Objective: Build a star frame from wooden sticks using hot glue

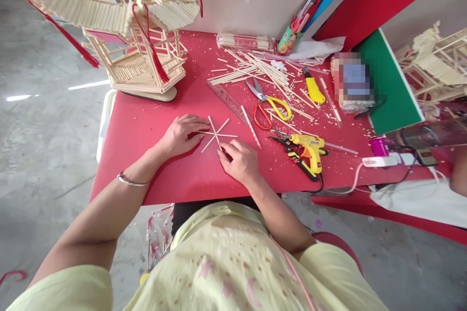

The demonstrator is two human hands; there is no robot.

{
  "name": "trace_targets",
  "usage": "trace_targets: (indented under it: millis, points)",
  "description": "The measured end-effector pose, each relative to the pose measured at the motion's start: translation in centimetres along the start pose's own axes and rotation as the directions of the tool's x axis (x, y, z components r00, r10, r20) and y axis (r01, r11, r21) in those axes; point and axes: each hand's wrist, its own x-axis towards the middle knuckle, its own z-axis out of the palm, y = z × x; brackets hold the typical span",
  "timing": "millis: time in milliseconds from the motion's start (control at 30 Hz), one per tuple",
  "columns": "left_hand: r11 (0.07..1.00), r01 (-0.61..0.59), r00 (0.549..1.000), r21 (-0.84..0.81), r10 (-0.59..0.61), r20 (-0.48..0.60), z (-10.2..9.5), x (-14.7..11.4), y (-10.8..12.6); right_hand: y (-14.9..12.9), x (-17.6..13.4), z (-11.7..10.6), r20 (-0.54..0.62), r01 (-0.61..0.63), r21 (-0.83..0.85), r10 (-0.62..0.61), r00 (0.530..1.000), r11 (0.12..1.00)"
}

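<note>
A six-armed star of thin wooden sticks (216,134) lies flat on the red table. My left hand (184,133) rests at its left side, fingers stretched out and thumb apart, close around the end of one stick. At the lower right, my right hand (240,159) has its thumb and index finger closed at the end of another stick, the other fingers curled. Right of the star lie a patterned pencil (251,127), a clear ruler (229,102) and scissors (268,102) with one red and one yellow handle.
A stick-built pavilion model (146,58) with red tassels stands at the back left. Loose sticks (255,70) and shavings cover the back middle. A yellow cutter (314,86), glue gun (308,148), black-yellow pliers (301,165) and white power strip (381,161) lie to the right.
</note>
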Motion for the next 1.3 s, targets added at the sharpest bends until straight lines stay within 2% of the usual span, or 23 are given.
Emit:
trace_targets:
  millis: [367, 600, 667, 867, 1133, 1300]
  points:
    - [1.0, -0.016, 0.998, -0.023, 0.014, -0.058, 0.1, 0.0, -0.2, 0.0, 0.0, -0.1, 0.011, -0.004, 0.016, 0.004, 1.0, 1.0]
    - [1.0, 0.023, 0.999, 0.02, -0.023, -0.026, -0.1, -0.2, 1.6, 0.0, -0.1, 0.0, 0.018, -0.009, 0.026, 0.008, 1.0, 1.0]
    - [0.999, -0.006, 1.0, 0.037, 0.006, -0.002, -0.1, -0.3, 2.0, 0.0, -0.1, -0.2, -0.001, -0.021, 0.035, 0.021, 1.0, 0.999]
    - [0.991, -0.062, 0.996, 0.115, 0.055, 0.066, -0.1, -0.6, 2.1, 0.2, 0.5, -0.8, -0.161, -0.08, 0.036, 0.084, 0.983, 0.996]
    - [0.989, -0.092, 0.996, 0.12, 0.093, -0.001, -0.3, -0.5, 1.8, 0.5, 0.5, -0.2, -0.133, -0.053, 0.034, 0.057, 0.989, 0.998]
    - [0.991, -0.07, 0.997, 0.116, 0.072, -0.012, -0.5, -0.2, 1.6, 0.6, 0.5, -0.3, -0.134, -0.037, 0.038, 0.042, 0.99, 0.999]
